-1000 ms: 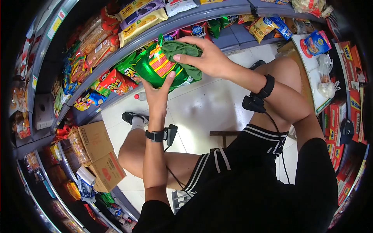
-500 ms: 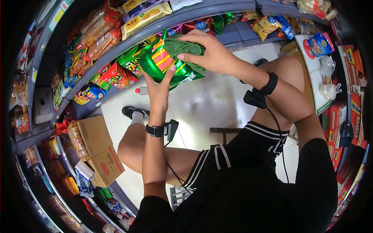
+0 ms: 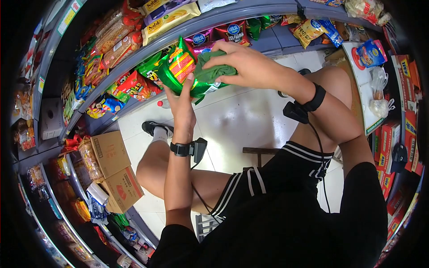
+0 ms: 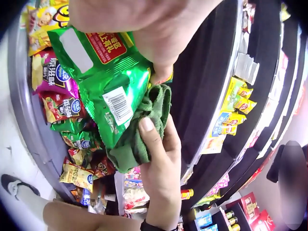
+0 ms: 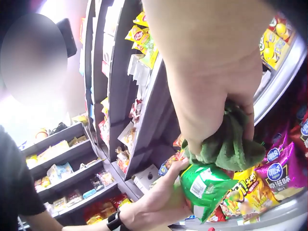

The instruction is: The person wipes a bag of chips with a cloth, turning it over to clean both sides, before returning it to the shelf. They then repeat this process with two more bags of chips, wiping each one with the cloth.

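Observation:
A shiny green snack bag (image 3: 176, 67) is held up in front of the lower shelf. The left hand (image 3: 181, 105) grips its near side, thumb on the front panel. Bunched in the right hand (image 3: 246, 67) is a dark green cloth (image 3: 216, 71), which lies against the bag's right part. In the left wrist view the cloth (image 4: 139, 139) covers a lower edge of the bag (image 4: 103, 91), beside the barcode, with the right thumb on top. The right wrist view shows the cloth (image 5: 226, 144) pinched above the bag (image 5: 207, 190), and the left hand (image 5: 163, 195) behind the bag.
Shelves curve around, the nearest edge (image 3: 214, 20) just behind the bag. Snack bags (image 3: 136, 87) line the lower shelf. Cardboard boxes (image 3: 120, 187) stand at the left, a small white table (image 3: 362, 85) at the right. A bottle with a red cap (image 3: 163, 104) is on the floor.
The right hand and cloth have shifted slightly right and down along the bag, uncovering more of its printed panel. The bag has tilted a little; the left hand keeps its grip.

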A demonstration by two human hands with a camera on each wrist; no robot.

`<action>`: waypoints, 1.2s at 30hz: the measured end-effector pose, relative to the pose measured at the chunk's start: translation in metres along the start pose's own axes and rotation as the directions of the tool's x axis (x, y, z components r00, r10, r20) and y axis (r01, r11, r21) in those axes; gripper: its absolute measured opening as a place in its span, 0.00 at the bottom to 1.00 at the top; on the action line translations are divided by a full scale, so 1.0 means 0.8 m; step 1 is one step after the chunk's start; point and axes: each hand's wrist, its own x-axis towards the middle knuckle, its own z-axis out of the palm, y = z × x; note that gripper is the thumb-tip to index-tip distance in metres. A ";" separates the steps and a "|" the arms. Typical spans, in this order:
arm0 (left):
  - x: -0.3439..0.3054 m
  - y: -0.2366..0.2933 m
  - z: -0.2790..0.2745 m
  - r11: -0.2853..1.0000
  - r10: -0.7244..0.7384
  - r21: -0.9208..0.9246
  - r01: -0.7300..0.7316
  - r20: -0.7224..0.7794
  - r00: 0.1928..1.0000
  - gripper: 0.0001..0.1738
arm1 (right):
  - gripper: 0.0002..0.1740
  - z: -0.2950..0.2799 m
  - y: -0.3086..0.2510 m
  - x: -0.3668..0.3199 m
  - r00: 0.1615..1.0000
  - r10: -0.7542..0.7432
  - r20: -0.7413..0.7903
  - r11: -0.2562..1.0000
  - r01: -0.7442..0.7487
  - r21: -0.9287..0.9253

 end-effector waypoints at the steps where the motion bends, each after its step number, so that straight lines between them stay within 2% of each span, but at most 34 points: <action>1: 0.003 -0.001 -0.002 0.999 0.008 -0.036 -0.009 -0.016 1.000 0.46 | 0.26 0.001 0.004 -0.003 0.999 -0.049 0.021 0.996 0.051 -0.075; 2: 0.005 0.000 -0.003 0.999 0.008 -0.036 -0.009 -0.015 1.000 0.46 | 0.26 -0.002 0.001 -0.004 0.999 -0.049 0.020 0.996 0.050 -0.075; 4: 0.009 0.002 -0.006 0.999 0.038 -0.011 -0.039 -0.064 0.997 0.46 | 0.25 -0.008 -0.004 -0.009 0.991 -0.029 0.132 0.997 0.038 -0.070; 6: 0.012 0.006 -0.008 0.999 0.043 -0.012 -0.044 -0.055 0.998 0.47 | 0.25 -0.014 -0.001 -0.009 0.983 -0.046 0.179 0.996 0.058 -0.061; 8: 0.010 0.009 -0.009 0.997 0.048 0.063 -0.043 -0.077 0.996 0.48 | 0.26 -0.022 0.000 -0.010 0.972 -0.063 0.226 0.996 0.077 -0.052; 10: 0.009 0.011 -0.009 0.994 0.044 0.103 -0.035 -0.083 0.996 0.49 | 0.26 -0.031 0.000 -0.011 0.953 -0.019 0.302 0.999 0.032 -0.039; 14: 0.006 0.021 -0.005 0.991 0.016 0.136 -0.006 -0.072 0.997 0.49 | 0.26 -0.052 0.006 -0.010 0.939 -0.003 0.344 1.000 0.004 -0.005; 16: 0.013 0.016 -0.016 0.997 0.014 0.078 -0.011 -0.037 0.999 0.47 | 0.25 -0.061 0.010 -0.009 0.976 -0.105 0.191 0.993 0.091 0.081; 17: 0.015 0.018 -0.017 1.000 0.012 0.021 -0.012 -0.006 1.000 0.46 | 0.25 -0.066 0.010 -0.007 0.976 -0.107 0.191 0.993 0.094 0.076; 19: 0.014 0.019 -0.015 0.999 0.016 -0.044 -0.014 0.033 0.999 0.44 | 0.26 -0.074 0.010 0.000 0.990 -0.142 0.004 0.984 0.140 0.110; 20: 0.012 0.022 -0.013 0.995 0.015 -0.102 -0.007 0.071 0.997 0.42 | 0.26 -0.075 0.010 0.003 0.989 -0.146 0.004 0.984 0.145 0.106; 22: 0.007 0.025 -0.010 0.993 0.028 -0.120 -0.015 0.102 0.994 0.40 | 0.27 -0.072 0.011 0.006 0.983 -0.057 -0.173 0.985 0.084 0.154; 24: 0.006 0.021 -0.010 0.978 0.052 -0.207 -0.014 0.181 0.982 0.39 | 0.27 -0.064 0.019 0.009 0.976 -0.048 -0.212 0.983 0.083 0.161; 26: 0.004 0.018 -0.015 0.974 0.043 -0.228 0.009 0.224 0.974 0.41 | 0.28 -0.050 0.024 0.012 0.950 0.036 -0.310 0.971 0.040 0.236; 27: 0.005 0.015 -0.017 0.966 0.033 -0.256 0.031 0.242 0.970 0.44 | 0.28 -0.043 0.025 0.013 0.950 0.036 -0.311 0.971 0.040 0.234; 29: 0.001 0.016 -0.019 0.962 0.018 -0.266 0.058 0.276 0.961 0.49 | 0.30 -0.031 0.020 0.012 0.957 0.159 -0.244 0.891 -0.033 0.453; 33: -0.004 0.020 -0.013 0.962 0.014 -0.263 0.076 0.324 0.946 0.51 | 0.32 -0.020 0.005 0.009 0.984 0.074 -0.161 0.903 0.002 0.429; 36: -0.004 0.013 -0.014 0.960 -0.027 -0.258 0.111 0.309 0.951 0.51 | 0.33 -0.003 0.004 0.010 0.979 0.014 -0.202 0.925 0.064 0.374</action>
